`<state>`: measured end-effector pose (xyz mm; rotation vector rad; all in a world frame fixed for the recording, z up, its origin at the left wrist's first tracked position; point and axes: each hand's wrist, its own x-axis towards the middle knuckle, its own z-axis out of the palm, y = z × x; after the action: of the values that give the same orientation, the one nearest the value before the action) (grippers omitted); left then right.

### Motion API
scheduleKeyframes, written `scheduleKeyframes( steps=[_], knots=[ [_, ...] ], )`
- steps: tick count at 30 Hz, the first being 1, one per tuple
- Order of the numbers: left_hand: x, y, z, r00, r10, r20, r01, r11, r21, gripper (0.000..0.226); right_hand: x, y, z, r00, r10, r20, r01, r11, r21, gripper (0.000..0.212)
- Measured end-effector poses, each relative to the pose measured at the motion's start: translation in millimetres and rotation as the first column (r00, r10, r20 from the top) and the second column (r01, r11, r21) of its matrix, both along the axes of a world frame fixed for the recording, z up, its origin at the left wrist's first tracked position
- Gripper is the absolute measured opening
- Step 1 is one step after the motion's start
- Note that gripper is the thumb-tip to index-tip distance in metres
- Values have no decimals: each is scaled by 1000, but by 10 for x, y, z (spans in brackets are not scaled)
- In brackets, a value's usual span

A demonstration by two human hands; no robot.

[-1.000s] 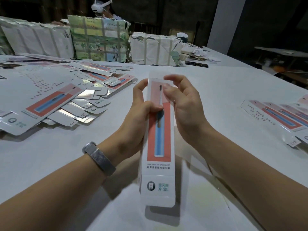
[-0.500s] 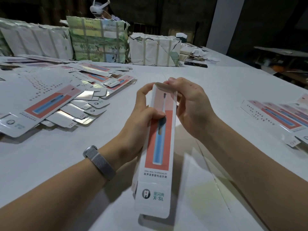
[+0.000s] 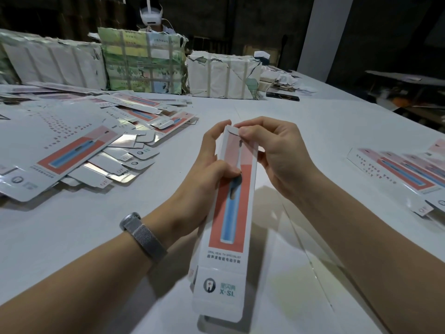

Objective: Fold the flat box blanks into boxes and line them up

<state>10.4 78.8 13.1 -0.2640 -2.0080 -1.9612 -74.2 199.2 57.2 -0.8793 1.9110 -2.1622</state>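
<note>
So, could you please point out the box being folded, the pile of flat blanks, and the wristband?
box (image 3: 230, 208): head view, red front panel.
pile of flat blanks (image 3: 69, 155): head view, top blank's red print.
wristband (image 3: 144, 235): head view, mesh strap.

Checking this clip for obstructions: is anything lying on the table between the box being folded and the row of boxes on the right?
Nothing visible does. The box is gripped by the left hand and right hand, and only bare table shows between it and the row of boxes at the right edge.
</note>
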Motion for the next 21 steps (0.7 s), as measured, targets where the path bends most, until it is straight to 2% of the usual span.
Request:
scheduleKeyframes(
  steps=[7, 10, 14, 21],
  knots=[
    [-5, -16, 17, 999, -47, -1, 47, 999, -10, 78, -76, 62, 45, 1000, 15, 2, -15, 995, 99, 18],
    [-5, -32, 21, 999, -41, 10, 41, 999, 0, 74, -113, 92, 64, 999, 37, -28, -32, 987, 156, 16],
    [12, -58, 42, 999, -19, 32, 18, 1000, 24, 62, -110, 122, 48, 983, 58, -173, -26, 983, 183, 24],
    [21, -34, 39, 1000, -24, 17, 23, 999, 35, 58, -76, 102, 18, 964, 36, -264, -4, 993, 121, 9]
  ],
)
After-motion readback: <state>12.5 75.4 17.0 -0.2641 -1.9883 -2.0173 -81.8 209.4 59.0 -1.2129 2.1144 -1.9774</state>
